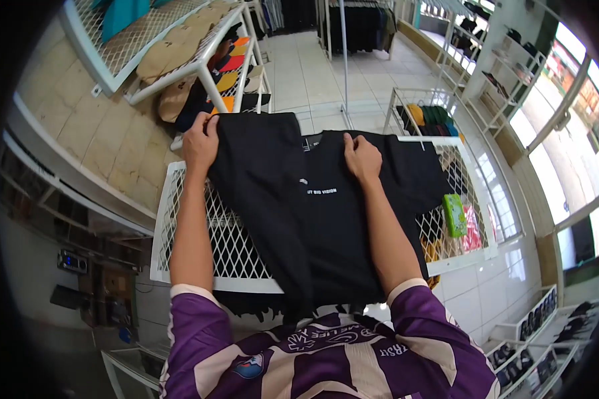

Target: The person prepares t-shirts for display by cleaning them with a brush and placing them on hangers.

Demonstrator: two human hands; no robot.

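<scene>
A black T-shirt (343,226) with small white chest lettering lies across a white mesh rack top (236,239). Its left side is folded over toward the middle, covering the start of the lettering. My left hand (199,143) is closed on the upper left corner of the fabric, thumb and fingers pinching the edge. Near the collar, on the right shoulder, my right hand (364,158) is closed with fingers curled on the cloth. The right sleeve lies spread out, and the lower hem hangs near my body.
A green packet (454,215) and a pink packet (471,229) lie on the mesh at right. A white shelf with several caps (227,82) stands at upper left. Beyond the rack are a metal pole (344,60), a stand of folded garments (427,120) and hanging clothes (356,30).
</scene>
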